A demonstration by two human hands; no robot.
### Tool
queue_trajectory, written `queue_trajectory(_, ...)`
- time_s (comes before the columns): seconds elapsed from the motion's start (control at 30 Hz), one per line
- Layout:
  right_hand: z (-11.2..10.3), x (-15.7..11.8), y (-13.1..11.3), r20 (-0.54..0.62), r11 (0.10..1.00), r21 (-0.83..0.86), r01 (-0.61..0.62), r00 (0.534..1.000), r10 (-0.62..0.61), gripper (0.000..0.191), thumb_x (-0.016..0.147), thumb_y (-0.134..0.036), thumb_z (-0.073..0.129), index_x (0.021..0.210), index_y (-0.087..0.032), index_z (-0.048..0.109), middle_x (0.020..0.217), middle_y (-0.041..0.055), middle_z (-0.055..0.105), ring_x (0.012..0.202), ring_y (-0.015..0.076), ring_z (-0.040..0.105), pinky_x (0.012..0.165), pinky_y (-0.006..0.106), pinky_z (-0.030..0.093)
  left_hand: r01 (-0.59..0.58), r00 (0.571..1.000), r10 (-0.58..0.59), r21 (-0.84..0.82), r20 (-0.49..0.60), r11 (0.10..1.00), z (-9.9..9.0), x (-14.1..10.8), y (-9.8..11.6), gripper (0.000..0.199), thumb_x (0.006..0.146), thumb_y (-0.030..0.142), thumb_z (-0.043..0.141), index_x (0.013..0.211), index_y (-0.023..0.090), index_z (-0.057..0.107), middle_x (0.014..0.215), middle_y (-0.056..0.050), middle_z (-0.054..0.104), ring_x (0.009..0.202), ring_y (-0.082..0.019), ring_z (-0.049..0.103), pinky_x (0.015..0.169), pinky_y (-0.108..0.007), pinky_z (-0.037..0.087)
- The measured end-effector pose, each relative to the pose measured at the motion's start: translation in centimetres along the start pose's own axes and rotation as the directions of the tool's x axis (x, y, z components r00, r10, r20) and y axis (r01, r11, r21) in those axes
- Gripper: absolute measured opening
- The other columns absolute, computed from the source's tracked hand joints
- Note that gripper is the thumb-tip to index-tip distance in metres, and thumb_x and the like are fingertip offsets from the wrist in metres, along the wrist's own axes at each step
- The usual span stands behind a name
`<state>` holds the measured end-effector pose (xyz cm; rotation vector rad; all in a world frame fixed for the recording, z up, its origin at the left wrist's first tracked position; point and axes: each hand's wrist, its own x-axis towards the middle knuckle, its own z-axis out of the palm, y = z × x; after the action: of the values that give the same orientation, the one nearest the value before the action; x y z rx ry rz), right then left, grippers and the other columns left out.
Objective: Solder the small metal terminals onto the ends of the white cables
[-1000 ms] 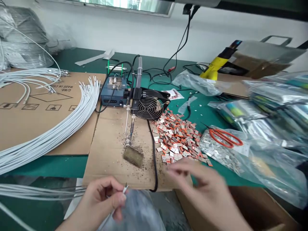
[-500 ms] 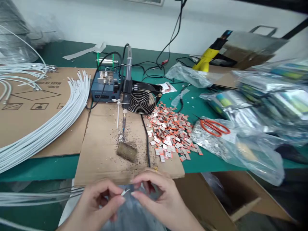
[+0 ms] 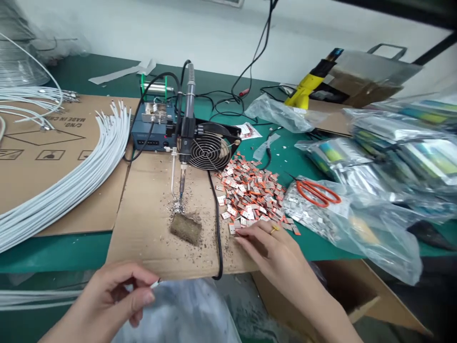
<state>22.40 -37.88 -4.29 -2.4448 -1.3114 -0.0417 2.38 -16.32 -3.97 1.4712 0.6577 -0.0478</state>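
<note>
Near the bottom edge, my left hand (image 3: 123,295) pinches the tip of a white cable (image 3: 155,284); a short dark end sticks out past the fingers. My right hand (image 3: 269,245), with a yellow ring, reaches over the front of a pile of small metal pieces with orange edges (image 3: 250,190). Its thumb and index finger are slightly apart at one piece at the pile's near edge; whether they touch it is unclear. Left of the pile, a brown sponge (image 3: 186,228) lies on the cardboard (image 3: 143,243), below the tip of an upright soldering iron (image 3: 187,119).
A blue soldering station (image 3: 153,136), a round fan (image 3: 210,147) and a solder spool (image 3: 155,87) stand behind. White cables (image 3: 89,181) curve across the left. Orange scissors (image 3: 317,190) lie on a plastic bag at right. A black cord (image 3: 217,228) crosses the cardboard. An open box (image 3: 342,286) is below.
My right hand has moved from beside my left hand, forward and right to the pile. My left hand has shifted left and slightly down, still pinching the cable tip. The view has shifted slightly.
</note>
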Motion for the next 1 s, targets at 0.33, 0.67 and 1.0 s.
queue_trajectory(0.33, -0.1, 4.5, -2.0, 0.038, 0.812, 0.576, -0.094, 0.995, 0.088, 0.011, 0.084, -0.025, 0.053, 0.080, -0.017, 0.060, 0.067, 0.0026, 0.063, 0.055, 0.0111, 0.057, 0.048, 0.021, 0.046, -0.099, 0.976, 0.021, 0.360, 0.216, 0.927, -2.1, 6.3, 5.3, 0.031, 0.082, 0.041, 0.051, 0.091, 0.013, 0.059, 0.051, 0.004, 0.042, 0.038, -0.005, 0.040, 0.033, -0.013, 0.033)
queue_trajectory(0.67, 2.7, 10.2, -5.4, 0.547, 0.138, 0.808, -0.573, 0.816, 0.186, 0.032, 0.058, -0.027, 0.073, 0.079, -0.010, 0.057, 0.064, 0.0038, 0.064, 0.048, 0.0072, 0.057, 0.046, 0.015, 0.049, -0.037, 0.936, -0.075, 0.309, 0.344, 0.950, -1.7, 10.2, 7.4, 0.027, 0.079, 0.032, 0.057, 0.091, 0.009, 0.061, 0.048, 0.006, 0.040, 0.036, -0.005, 0.040, 0.030, -0.013, 0.035)
queue_trajectory(1.0, 3.1, 10.1, -5.2, 0.584, 0.038, 0.803, -0.595, 0.798, 0.146, 0.035, 0.058, -0.031, 0.077, 0.080, -0.010, 0.059, 0.065, 0.0041, 0.066, 0.047, 0.0055, 0.056, 0.045, 0.013, 0.047, 0.003, 0.917, -0.111, 0.274, 0.383, 0.962, -1.8, 10.6, 7.5, 0.029, 0.078, 0.034, 0.057, 0.093, 0.009, 0.060, 0.048, 0.006, 0.039, 0.037, -0.004, 0.040, 0.031, -0.012, 0.036)
